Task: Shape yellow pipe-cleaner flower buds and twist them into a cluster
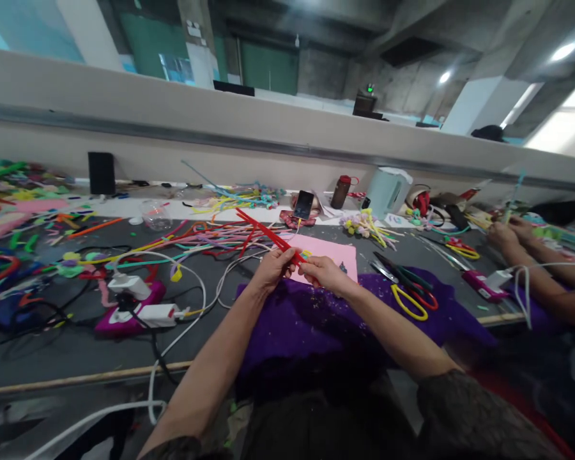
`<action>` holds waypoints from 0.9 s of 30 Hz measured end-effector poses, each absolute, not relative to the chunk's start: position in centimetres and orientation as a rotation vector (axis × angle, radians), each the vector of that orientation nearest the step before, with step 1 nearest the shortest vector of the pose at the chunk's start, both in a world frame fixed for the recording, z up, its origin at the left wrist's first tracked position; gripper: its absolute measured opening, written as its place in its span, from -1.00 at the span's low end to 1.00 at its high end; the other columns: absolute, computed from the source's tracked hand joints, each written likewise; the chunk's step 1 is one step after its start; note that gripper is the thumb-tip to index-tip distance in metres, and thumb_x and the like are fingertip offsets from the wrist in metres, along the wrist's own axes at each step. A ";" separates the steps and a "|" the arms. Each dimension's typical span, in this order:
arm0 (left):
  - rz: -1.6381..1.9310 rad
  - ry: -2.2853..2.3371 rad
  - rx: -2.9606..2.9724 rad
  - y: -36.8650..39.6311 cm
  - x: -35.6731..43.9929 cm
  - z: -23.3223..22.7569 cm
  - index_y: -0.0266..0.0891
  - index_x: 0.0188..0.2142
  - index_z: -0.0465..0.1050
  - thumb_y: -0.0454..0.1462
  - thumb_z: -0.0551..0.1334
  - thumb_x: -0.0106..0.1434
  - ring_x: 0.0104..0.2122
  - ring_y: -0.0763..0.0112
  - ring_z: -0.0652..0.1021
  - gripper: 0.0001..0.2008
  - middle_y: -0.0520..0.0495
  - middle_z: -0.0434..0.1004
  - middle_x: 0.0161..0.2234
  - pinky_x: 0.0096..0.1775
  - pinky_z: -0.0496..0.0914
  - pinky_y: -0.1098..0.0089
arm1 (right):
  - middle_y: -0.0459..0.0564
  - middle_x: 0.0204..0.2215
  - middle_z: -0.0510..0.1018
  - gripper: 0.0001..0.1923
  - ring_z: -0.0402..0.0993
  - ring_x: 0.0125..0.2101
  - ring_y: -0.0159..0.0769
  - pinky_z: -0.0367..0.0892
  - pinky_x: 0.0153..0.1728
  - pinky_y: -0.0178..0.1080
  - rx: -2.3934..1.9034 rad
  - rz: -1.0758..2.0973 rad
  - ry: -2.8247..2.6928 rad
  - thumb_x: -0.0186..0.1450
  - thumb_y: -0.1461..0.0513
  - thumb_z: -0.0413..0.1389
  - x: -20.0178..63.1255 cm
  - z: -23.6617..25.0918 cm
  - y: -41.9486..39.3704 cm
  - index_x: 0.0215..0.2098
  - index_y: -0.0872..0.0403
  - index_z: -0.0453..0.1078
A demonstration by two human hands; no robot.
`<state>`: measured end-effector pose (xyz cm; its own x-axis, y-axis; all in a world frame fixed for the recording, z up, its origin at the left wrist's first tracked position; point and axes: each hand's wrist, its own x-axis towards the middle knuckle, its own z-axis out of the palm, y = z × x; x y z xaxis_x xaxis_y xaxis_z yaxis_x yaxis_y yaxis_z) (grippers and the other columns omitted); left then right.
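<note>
Both my hands meet over the middle of the table and pinch a bundle of red pipe cleaners (263,231). My left hand (272,268) grips the bundle near its lower end, and my right hand (326,273) holds that end just beside it. The red stems slant up and to the left from my fingers. Under my hands lie a pink felt sheet (333,254) and a purple cloth (311,319) that drapes toward me.
Scissors (405,287) with yellow and red handles lie right of my hands. A hot glue gun (137,306) with white cables sits at left. Loose coloured pipe cleaners (191,239) cover the table. A phone (303,204), bottle (340,191) and kettle (387,190) stand behind. Another person's hands (508,233) work at right.
</note>
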<state>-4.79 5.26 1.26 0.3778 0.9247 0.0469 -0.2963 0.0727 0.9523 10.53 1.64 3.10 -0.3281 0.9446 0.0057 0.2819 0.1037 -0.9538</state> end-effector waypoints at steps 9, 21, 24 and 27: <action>0.992 0.551 1.213 3.7 1.6 4.7 -0.37 -0.26 0.41 -0.11 0.25 0.07 -0.71 0.60 0.36 -0.65 0.03 0.40 -0.66 -0.68 0.20 0.58 | -0.25 -0.71 0.18 -0.81 0.04 -0.76 -0.57 -0.01 -0.76 -0.45 -1.160 1.165 -1.765 0.19 0.16 -0.03 16.9 6.3 -0.2 -0.45 0.13 0.29; 1.362 0.629 0.794 4.5 2.9 5.9 -0.32 -0.52 0.30 -0.25 0.07 0.25 -0.69 0.65 0.36 -0.75 0.02 0.40 -0.58 -0.70 0.19 0.64 | -0.22 -0.72 0.24 -0.74 0.11 -0.74 -0.57 0.03 -0.71 -0.45 -1.165 0.937 -1.948 0.23 0.18 -0.05 23.0 7.5 -1.4 -0.56 0.13 0.25; 1.465 0.662 0.603 5.8 1.6 5.4 -0.31 -0.51 0.29 -0.27 0.06 0.26 -0.68 0.67 0.36 -0.76 0.07 0.35 -0.61 -0.68 0.20 0.67 | -0.24 -0.74 0.20 -0.76 0.07 -0.77 -0.58 -0.04 -0.75 -0.45 -1.146 0.983 -1.728 0.22 0.17 -0.03 26.4 6.8 -0.3 -0.52 0.14 0.28; 1.433 0.686 0.556 6.5 1.8 4.1 -0.32 -0.49 0.30 -0.27 0.05 0.27 -0.68 0.65 0.36 -0.76 0.06 0.33 -0.63 -0.68 0.21 0.66 | -0.25 -0.75 0.20 -0.80 0.05 -0.76 -0.59 -0.06 -0.74 -0.45 -1.115 0.910 -1.665 0.18 0.18 0.05 29.1 6.9 0.8 -0.47 0.17 0.37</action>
<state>1.84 6.48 4.09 0.0089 0.9957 -0.0921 -0.6960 0.0723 0.7143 29.06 0.75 6.86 -0.1817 0.9432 0.2781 0.2753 0.3202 -0.9065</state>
